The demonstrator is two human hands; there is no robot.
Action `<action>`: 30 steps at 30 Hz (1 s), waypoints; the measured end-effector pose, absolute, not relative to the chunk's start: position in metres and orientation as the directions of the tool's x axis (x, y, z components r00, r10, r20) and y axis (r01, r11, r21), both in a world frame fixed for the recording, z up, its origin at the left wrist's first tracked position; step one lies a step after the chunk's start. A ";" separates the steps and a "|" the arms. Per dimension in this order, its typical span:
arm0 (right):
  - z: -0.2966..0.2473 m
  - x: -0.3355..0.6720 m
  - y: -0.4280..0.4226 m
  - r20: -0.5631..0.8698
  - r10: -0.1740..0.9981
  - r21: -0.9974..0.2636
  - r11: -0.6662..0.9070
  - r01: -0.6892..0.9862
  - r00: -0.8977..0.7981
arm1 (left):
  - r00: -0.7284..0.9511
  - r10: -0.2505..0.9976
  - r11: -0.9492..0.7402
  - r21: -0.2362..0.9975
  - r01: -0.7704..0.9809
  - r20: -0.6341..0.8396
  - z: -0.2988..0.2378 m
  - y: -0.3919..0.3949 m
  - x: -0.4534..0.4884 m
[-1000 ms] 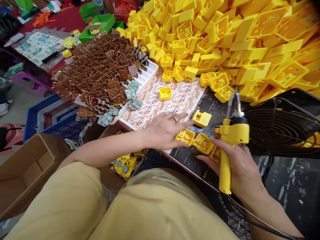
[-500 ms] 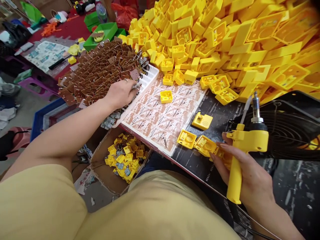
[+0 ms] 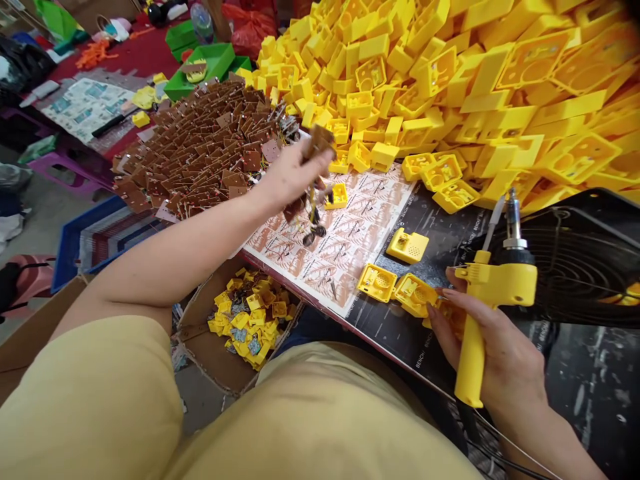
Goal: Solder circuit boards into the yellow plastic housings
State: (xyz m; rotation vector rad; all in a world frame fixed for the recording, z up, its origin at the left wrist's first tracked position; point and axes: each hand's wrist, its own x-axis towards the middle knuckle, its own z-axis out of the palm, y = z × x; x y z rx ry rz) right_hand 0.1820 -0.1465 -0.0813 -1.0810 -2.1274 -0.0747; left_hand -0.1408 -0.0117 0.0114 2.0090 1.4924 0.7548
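Yellow heap (image 3: 415,67) is banking up behind the printed sheet (image 3: 373,210); a bump could topple pieces. Right hand (image 3: 500,340) is gripping the soldering gun (image 3: 500,279), tip up; tilting could scorch open housings (image 3: 414,295) lying beside it. Left hand (image 3: 293,172) is pinching brown boards (image 3: 320,139) over the sheet; dangling wires (image 3: 313,203) could be snagging.

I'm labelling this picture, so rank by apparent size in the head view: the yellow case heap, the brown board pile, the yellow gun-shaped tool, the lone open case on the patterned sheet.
1. Yellow case heap
2. Brown board pile
3. Yellow gun-shaped tool
4. Lone open case, partly beside the left hand
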 end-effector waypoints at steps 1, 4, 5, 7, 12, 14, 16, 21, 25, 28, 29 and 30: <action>-0.081 0.182 -0.146 0.635 0.675 -0.258 0.645 0.719 -0.377 | 0.307 0.949 -0.277 0.654 0.704 0.071 0.010 -0.012 -0.136; -0.080 0.182 -0.146 0.644 0.666 -0.248 0.647 0.721 -0.376 | 0.394 0.919 -0.349 0.421 0.837 -0.022 0.019 -0.009 -0.138; -0.080 0.182 -0.146 0.653 0.661 -0.247 0.646 0.722 -0.369 | 0.361 0.932 -0.340 0.315 0.886 -0.010 0.025 -0.007 -0.143; -0.080 0.183 -0.145 0.669 0.654 -0.251 0.647 0.720 -0.354 | 0.249 0.968 -0.249 0.094 0.964 0.017 0.034 -0.003 -0.157; -0.080 0.185 -0.144 0.673 0.652 -0.287 0.665 0.689 -0.350 | 0.016 0.999 -0.027 -0.225 0.974 -0.048 0.028 -0.007 -0.183; -0.080 0.185 -0.145 0.667 0.655 -0.299 0.671 0.678 -0.354 | -0.032 0.999 0.031 -0.169 0.985 0.001 0.022 -0.011 -0.189; -0.080 0.184 -0.146 0.662 0.662 -0.312 0.670 0.673 -0.352 | -0.064 0.995 0.059 0.068 0.996 0.080 0.022 -0.014 -0.195; -0.067 0.174 -0.155 0.631 0.698 -0.412 0.671 0.617 -0.338 | 0.009 0.984 -0.153 0.822 0.548 0.177 0.034 -0.029 -0.194; -0.047 0.155 -0.161 0.618 0.709 -0.499 0.687 0.528 -0.339 | 0.367 0.930 -0.142 0.944 0.298 0.024 0.024 -0.063 -0.151; -0.038 0.140 -0.160 0.597 0.743 -0.561 0.656 0.504 -0.303 | 0.563 0.808 -0.048 0.933 0.357 -0.174 0.005 -0.092 -0.108; -0.036 0.136 -0.160 0.582 0.759 -0.590 0.640 0.492 -0.290 | 0.593 0.780 -0.033 0.932 0.360 -0.202 -0.001 -0.101 -0.097; -0.036 0.133 -0.159 0.563 0.779 -0.626 0.620 0.474 -0.275 | 0.609 0.765 -0.020 0.936 0.351 -0.212 -0.006 -0.107 -0.089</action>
